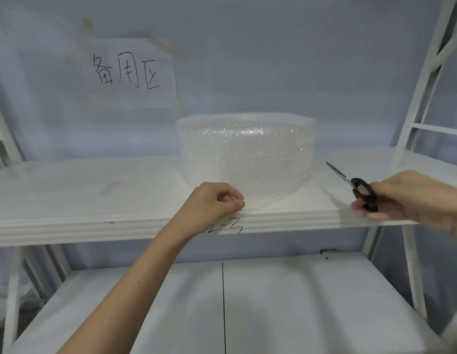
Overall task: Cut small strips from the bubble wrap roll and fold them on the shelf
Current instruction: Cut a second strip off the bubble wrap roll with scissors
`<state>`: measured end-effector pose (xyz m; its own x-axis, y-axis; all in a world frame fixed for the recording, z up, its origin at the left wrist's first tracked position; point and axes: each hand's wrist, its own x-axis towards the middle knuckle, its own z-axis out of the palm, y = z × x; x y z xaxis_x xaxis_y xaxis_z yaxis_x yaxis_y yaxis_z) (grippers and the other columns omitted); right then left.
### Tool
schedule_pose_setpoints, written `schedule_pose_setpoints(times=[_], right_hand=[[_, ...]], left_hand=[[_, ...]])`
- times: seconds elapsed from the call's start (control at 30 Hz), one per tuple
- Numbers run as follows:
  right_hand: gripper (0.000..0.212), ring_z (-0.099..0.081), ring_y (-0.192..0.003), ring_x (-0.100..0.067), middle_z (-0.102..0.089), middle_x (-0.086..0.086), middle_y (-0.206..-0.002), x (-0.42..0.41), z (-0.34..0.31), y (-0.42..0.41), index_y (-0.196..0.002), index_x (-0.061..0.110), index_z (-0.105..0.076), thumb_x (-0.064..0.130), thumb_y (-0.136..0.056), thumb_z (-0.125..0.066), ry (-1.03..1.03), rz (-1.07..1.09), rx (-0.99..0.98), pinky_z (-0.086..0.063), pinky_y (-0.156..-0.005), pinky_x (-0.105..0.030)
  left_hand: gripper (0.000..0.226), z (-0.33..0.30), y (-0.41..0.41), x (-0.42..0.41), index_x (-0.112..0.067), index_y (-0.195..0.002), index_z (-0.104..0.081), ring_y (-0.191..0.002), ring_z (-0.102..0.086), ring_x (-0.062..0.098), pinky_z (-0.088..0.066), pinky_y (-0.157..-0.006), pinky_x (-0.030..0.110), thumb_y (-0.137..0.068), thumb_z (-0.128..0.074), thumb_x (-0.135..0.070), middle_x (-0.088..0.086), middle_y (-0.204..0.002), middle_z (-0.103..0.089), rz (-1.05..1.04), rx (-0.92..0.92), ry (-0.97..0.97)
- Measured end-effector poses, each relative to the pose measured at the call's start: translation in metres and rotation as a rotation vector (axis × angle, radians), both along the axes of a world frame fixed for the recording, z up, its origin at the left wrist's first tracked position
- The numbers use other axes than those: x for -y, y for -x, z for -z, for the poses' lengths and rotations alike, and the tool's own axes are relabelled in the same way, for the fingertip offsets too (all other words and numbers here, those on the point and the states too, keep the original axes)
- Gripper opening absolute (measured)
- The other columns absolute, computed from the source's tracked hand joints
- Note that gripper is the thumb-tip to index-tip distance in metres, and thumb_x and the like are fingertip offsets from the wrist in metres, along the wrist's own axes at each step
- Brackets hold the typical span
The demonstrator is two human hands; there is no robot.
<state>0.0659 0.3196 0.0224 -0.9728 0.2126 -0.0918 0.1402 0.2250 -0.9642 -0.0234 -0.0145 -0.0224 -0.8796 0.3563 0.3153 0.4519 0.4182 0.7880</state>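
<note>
**Carefully now: loose end pinched, scissors not yet at the wrap**

Your left hand [217, 200] sits at the near edge of the shelf [94, 190], thumb and fingers curled into a pinch on what looks like the free edge of the bubble wrap roll [248, 154]. The film is so clear there that you cannot be sure how much of it the grip has. Your right hand [401, 195] grips the black handles of the scissors [360, 187], fingers through the loops, off to the right of the roll with the blades pointing far-left and apart from the wrap. The blades look closed or nearly so.

What could go wrong from here:
- A thin pinch may slip off the slick film when you pull, and the end would fall back against the roll, where it is hard to find again.
- The roll stands on its flat end and nothing holds it. A sideways tug could drag or tip it toward the near edge.
- Slack wrap tends to fold between the blades instead of cutting, so a loose sheet may give you a ragged strip.
- Your left fingers sit close to where the cut would probably start.

The roll is wide, squat and translucent white, with small bubbles glinting near its top. It stands mid-shelf, slightly right of centre, below the handwritten paper sign [130, 72] on the far wall.
</note>
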Motion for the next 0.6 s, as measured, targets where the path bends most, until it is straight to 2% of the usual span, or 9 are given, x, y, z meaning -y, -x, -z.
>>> schedule_pose_setpoints(times=[0.07, 0.1, 0.13, 0.17, 0.23, 0.27, 0.37, 0.43, 0.6], right_hand=[[0.042, -0.075, -0.082, -0.028, -0.069, -0.032, -0.106, 0.01, 0.034, -0.01, -0.095, -0.019, -0.066, 0.009, -0.067, -0.08, 0.441, -0.218, -0.013, -0.061, -0.068, -0.025], [0.042, -0.07, -0.098, -0.035, -0.064, -0.035, -0.115, 0.021, 0.052, -0.011, -0.103, -0.023, -0.062, 0.002, -0.073, -0.077, 0.719, -0.439, -0.006, -0.058, -0.085, -0.029], [0.037, -0.063, -0.111, -0.041, -0.059, -0.037, -0.121, 0.034, 0.069, -0.013, -0.11, -0.025, -0.056, -0.003, -0.082, -0.069, 0.875, -0.646, -0.042, -0.05, -0.099, -0.032], [0.035, -0.062, -0.111, -0.044, -0.06, -0.038, -0.117, 0.047, 0.081, -0.015, -0.107, -0.024, -0.059, -0.005, -0.081, -0.071, 0.94, -0.681, -0.055, -0.049, -0.101, -0.034], [0.045, -0.072, -0.082, -0.038, -0.069, -0.028, -0.088, 0.066, 0.1, -0.016, -0.078, -0.012, -0.072, 0.004, -0.044, -0.096, 0.835, -0.474, -0.011, -0.061, -0.077, -0.034], [0.047, -0.072, -0.074, -0.033, -0.07, -0.022, -0.081, 0.08, 0.104, -0.021, -0.07, -0.005, -0.073, 0.012, -0.035, -0.099, 0.74, -0.428, -0.027, -0.062, -0.069, -0.033], [0.04, -0.069, -0.069, -0.026, -0.068, -0.013, -0.076, 0.116, 0.107, -0.026, -0.062, 0.011, -0.069, 0.04, -0.049, -0.093, 0.551, -0.565, -0.05, -0.058, -0.066, -0.033], [0.046, -0.065, -0.068, -0.027, -0.065, -0.011, -0.075, 0.131, 0.112, -0.023, -0.06, 0.014, -0.06, 0.052, -0.057, -0.086, 0.51, -0.583, -0.056, -0.055, -0.067, -0.035], [0.057, -0.059, -0.068, -0.029, -0.059, -0.013, -0.078, 0.141, 0.133, -0.021, -0.069, 0.009, -0.049, 0.061, -0.07, -0.071, 0.55, -0.59, 0.015, -0.053, -0.068, -0.042]], left_hand=[[0.005, 0.001, -0.002, -0.001, -0.023, -0.089, -0.074, -0.086, -0.071, 0.018, -0.054, -0.086, 0.035, -0.085, -0.072, -0.022, -0.003, -0.079, -0.074, -0.004, 0.0, 0.002], [0.005, 0.001, -0.004, -0.003, -0.022, -0.089, -0.074, -0.088, -0.071, 0.019, -0.054, -0.088, 0.037, -0.085, -0.071, -0.021, -0.001, -0.083, -0.075, -0.006, -0.003, -0.005], [0.005, 0.001, -0.005, -0.004, -0.022, -0.088, -0.074, -0.09, -0.071, 0.02, -0.054, -0.089, 0.039, -0.085, -0.07, -0.02, 0.0, -0.086, -0.076, -0.008, -0.004, -0.015], [0.005, 0.002, -0.006, -0.006, -0.021, -0.087, -0.074, -0.091, -0.071, 0.021, -0.054, -0.09, 0.041, -0.085, -0.069, -0.02, 0.001, -0.087, -0.077, -0.011, -0.002, -0.031], [0.006, 0.002, -0.009, -0.01, -0.019, -0.086, -0.073, -0.089, -0.072, 0.022, -0.054, -0.088, 0.044, -0.087, -0.067, -0.019, -0.001, -0.085, -0.078, -0.023, 0.008, -0.065], [0.007, 0.002, -0.01, -0.011, -0.018, -0.087, -0.072, -0.086, -0.072, 0.019, -0.055, -0.085, 0.044, -0.088, -0.065, -0.019, -0.002, -0.082, -0.078, -0.034, 0.009, -0.077], [0.01, 0.003, -0.012, -0.015, -0.014, -0.088, -0.072, -0.073, -0.07, 0.004, -0.056, -0.072, 0.034, -0.091, -0.064, -0.019, -0.001, -0.078, -0.078, -0.063, 0.004, -0.122], [0.01, 0.003, -0.015, -0.016, -0.014, -0.086, -0.072, -0.065, -0.066, 0.002, -0.052, -0.063, 0.022, -0.091, -0.065, -0.02, -0.002, -0.076, -0.078, -0.094, 0.002, -0.133], [0.01, 0.001, -0.019, -0.016, -0.01, -0.085, -0.072, -0.054, -0.059, 0.002, -0.048, -0.055, 0.015, -0.09, -0.067, -0.017, 0.0, -0.075, -0.078, -0.119, 0.026, -0.152]])
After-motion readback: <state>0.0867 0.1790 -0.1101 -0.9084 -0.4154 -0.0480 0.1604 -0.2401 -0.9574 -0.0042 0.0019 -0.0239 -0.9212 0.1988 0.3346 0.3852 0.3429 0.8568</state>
